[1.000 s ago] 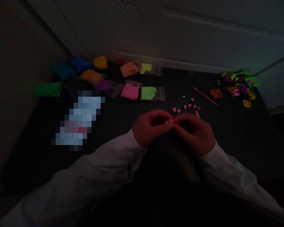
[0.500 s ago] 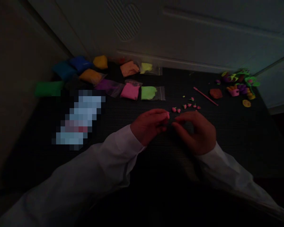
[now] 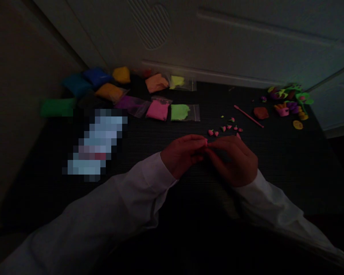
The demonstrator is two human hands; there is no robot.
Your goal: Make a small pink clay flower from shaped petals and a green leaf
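Note:
A small piece of pink clay is pinched at the fingertips of my left hand. From the other side, my right hand brings its closed thumb and index finger against it; whatever lies between those fingertips is too small and dark to make out. Just beyond my hands, several tiny pink clay pieces with green tops lie on the dark table. A pink pointed tip shows behind my right hand, the rest of it hidden.
A pink modelling stick lies near a reddish-brown clay lump. Several small clay figures stand at the far right. Bags of coloured clay line the back left, and a blurred bright screen lies at left.
My right hand has moved left, so its fingertips now meet the pink clay. My left hand has shifted slightly right and down, with the clay still in its fingers.

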